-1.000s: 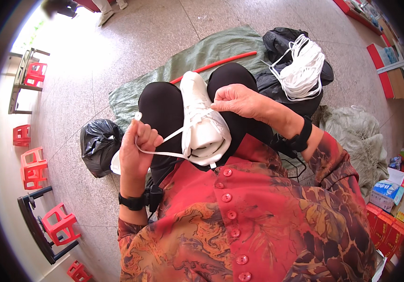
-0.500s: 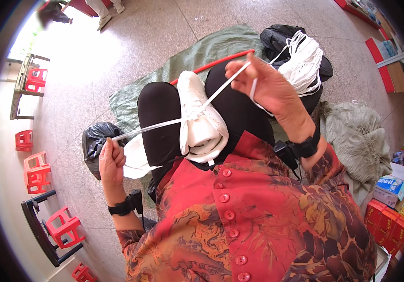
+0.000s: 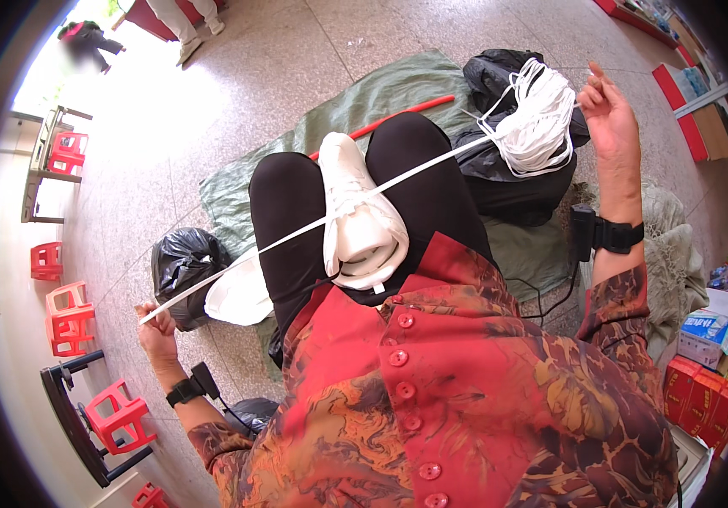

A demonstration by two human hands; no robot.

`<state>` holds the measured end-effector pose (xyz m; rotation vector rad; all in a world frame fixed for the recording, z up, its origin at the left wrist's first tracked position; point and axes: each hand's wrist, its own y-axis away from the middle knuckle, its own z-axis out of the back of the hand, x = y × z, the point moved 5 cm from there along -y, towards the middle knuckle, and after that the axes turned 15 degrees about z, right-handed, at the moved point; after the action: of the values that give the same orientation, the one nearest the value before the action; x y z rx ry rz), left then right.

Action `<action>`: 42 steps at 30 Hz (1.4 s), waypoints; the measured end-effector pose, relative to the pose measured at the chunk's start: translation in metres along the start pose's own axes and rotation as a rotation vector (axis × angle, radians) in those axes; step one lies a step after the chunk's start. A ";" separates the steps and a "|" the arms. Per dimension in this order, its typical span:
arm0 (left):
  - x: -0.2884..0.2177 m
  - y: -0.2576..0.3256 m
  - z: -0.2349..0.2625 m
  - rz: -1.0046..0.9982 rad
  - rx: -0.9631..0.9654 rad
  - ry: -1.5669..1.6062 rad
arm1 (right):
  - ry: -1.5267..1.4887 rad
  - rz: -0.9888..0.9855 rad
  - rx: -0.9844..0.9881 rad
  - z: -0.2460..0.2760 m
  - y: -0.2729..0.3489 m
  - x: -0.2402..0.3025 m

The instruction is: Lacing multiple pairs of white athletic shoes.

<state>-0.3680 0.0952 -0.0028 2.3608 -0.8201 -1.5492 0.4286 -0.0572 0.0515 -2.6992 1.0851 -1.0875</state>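
A white shoe (image 3: 343, 173) is wedged between my knees, toe pointing away from me. Across its laced front runs a white shoelace (image 3: 292, 232), stretched straight out to both sides. At the lower left, my left hand (image 3: 159, 334) pinches one end of it. Far out to the right, my right hand (image 3: 611, 114) is raised with fingers curled, pinching the other side of the lace near its fingertips. Between shoe and right hand, the lace passes by a thick bundle of white laces (image 3: 535, 127) lying on a black plastic bag (image 3: 521, 188).
Another white shoe (image 3: 241, 292) lies beside my left thigh, next to a black bag (image 3: 184, 267). Past my knees, a red rod (image 3: 419, 107) rests on a green sheet (image 3: 330, 114). Red stools (image 3: 118, 415) stand left; a pale sack (image 3: 664, 245) and boxes (image 3: 703, 334) sit right.
My hands have spread wide apart, the left down and outward, the right far to the right. The lace, earlier looped at the right hand, is now drawn out straight.
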 end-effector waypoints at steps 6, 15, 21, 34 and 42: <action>0.009 -0.061 -0.011 0.120 0.159 0.905 | 0.905 -0.134 0.464 -0.086 0.094 -0.083; 0.035 -0.068 -0.161 0.442 -0.068 0.158 | 1.188 0.059 0.961 -0.138 0.145 -0.175; 0.098 -0.045 -0.259 0.291 0.182 -0.885 | 1.173 0.076 1.014 -0.139 0.138 -0.181; 0.100 -0.061 -0.288 -0.278 0.002 -1.046 | 1.177 0.038 1.131 -0.152 0.138 -0.196; 0.098 -0.057 -0.295 -0.309 0.079 -1.126 | 1.172 -0.081 1.011 -0.149 0.145 -0.193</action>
<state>-0.0561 0.0501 0.0220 1.5249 -0.6631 -3.0608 0.1516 -0.0159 0.0087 -1.2229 0.1878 -2.4167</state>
